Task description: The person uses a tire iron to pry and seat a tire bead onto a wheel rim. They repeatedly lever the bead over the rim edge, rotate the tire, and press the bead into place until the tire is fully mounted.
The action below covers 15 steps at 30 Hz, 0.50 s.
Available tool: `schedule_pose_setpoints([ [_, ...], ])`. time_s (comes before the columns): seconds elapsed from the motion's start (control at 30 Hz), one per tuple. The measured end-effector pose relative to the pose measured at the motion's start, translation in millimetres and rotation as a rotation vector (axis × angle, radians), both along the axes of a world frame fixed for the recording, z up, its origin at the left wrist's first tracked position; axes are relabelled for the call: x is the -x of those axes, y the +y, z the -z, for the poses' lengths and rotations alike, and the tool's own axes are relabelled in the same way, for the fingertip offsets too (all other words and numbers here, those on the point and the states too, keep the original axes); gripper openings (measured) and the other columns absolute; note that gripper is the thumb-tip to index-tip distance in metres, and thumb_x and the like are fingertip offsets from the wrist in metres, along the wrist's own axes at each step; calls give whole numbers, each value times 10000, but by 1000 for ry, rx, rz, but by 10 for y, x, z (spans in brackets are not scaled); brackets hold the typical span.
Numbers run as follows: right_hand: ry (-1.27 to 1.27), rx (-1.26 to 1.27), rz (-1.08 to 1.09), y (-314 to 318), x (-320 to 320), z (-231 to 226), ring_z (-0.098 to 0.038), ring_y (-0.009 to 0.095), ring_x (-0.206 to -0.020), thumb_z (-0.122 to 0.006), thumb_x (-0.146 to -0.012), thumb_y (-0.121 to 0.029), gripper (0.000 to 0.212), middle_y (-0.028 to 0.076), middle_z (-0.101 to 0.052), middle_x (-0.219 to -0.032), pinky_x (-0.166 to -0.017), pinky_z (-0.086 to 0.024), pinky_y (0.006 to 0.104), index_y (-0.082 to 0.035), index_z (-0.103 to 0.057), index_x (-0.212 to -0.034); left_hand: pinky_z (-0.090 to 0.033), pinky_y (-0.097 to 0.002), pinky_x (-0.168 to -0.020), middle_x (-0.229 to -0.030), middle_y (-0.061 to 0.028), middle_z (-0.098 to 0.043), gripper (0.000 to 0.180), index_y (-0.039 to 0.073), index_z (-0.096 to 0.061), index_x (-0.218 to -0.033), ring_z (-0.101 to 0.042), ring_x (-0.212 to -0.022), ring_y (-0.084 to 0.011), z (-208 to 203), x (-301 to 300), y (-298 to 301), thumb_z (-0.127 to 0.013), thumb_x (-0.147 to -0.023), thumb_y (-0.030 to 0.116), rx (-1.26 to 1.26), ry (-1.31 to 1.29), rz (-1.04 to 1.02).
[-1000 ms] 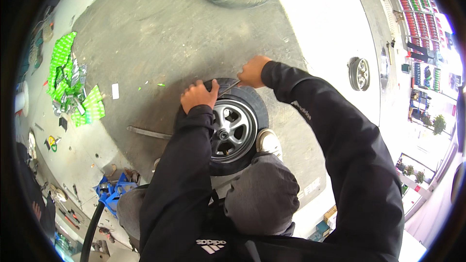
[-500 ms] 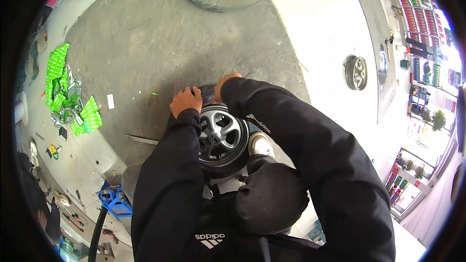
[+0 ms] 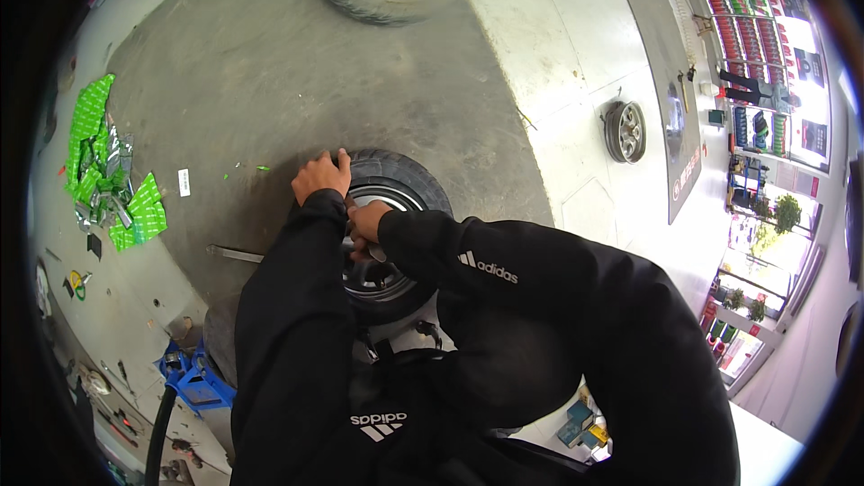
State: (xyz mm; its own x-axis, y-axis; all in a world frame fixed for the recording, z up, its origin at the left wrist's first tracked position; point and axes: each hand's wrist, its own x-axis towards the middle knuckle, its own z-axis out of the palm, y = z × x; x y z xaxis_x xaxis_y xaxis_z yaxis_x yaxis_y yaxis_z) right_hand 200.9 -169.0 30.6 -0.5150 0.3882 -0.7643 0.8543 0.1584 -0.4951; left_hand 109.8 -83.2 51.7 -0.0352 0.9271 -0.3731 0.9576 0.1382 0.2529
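Observation:
A black tyre [image 3: 409,178] sits around a silver and black wheel rim [image 3: 382,285], lying flat on the floor in front of me. My left hand [image 3: 321,176] grips the tyre at its far left side, fingers bent over it and thumb apart. Close beside it, my right hand [image 3: 367,221] is closed over the rim's far edge. It holds a narrow metal tool that looks like a tyre lever [image 3: 376,254]; most of this is covered by the fingers. My right forearm and sleeve hide part of the wheel.
Another metal bar [image 3: 234,254] lies left of the wheel. Green packaging [image 3: 90,157] is heaped farther left, above a blue jack-like stand [image 3: 193,380]. A loose tyre [image 3: 396,7] lies at the far side, a bare wheel rim [image 3: 625,132] to the right.
My right hand has come from the tyre's far edge nearer to me, over the rim. The left hand stays on the tyre. The view has shifted slightly.

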Motion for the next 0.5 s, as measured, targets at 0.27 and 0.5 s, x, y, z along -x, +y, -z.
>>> schedule_pose_setpoints([
  [0.27, -275, 156, 1078, -377, 844, -722, -698, 368, -1102, -537, -1013, -177, 316, 231, -730, -1145, -898, -575, 454, 19, -741, -1152, -577, -524, -803, -929, -192, -761, 692, 73, -794, -915, -737, -903, -407, 51, 360, -45, -469, -958, 682, 20, 22, 6],
  [0.5, -419, 107, 1086, -873, 840, -1361, -687, 411, -1146, -672, -915, -263, 326, 259, -714, -1189, -951, -567, 465, 8, -749, -1081, -572, -519, -836, -1004, -190, -767, 748, 77, -798, -1018, -736, -982, -390, -148, 187, -36, -445, -946, 732, 7, -7, 20],
])
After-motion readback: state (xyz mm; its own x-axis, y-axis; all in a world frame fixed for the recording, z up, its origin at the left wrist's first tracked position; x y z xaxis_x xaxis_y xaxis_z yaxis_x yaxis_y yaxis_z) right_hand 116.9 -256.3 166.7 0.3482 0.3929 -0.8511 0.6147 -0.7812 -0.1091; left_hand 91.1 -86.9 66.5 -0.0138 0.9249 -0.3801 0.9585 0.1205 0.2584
